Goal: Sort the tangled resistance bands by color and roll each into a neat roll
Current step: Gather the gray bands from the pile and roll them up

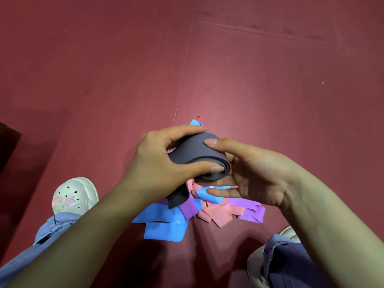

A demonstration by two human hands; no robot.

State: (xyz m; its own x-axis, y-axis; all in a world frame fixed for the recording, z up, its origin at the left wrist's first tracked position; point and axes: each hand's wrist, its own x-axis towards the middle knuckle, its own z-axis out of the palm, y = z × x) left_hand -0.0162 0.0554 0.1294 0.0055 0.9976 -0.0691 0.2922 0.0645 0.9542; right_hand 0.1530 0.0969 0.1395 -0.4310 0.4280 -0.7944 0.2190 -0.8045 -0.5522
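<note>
A dark grey resistance band (195, 151), mostly wound into a roll, is held in the air between both hands. My left hand (160, 163) grips the roll from the left, thumb pressed on its near side. My right hand (251, 173) cups it from the right, thumb on top. The band's loose tail (177, 197) hangs below my left hand. Beneath, on the floor, lies a tangled heap with a blue band (164, 227), a pink band (216, 214) and a purple band (249, 209).
The floor is a dark red mat (270, 84) with a seam (182, 80) running away from the heap. My left foot in a white clog (72, 196) is at the lower left. My right foot (259, 265) and denim trouser leg are at the lower right.
</note>
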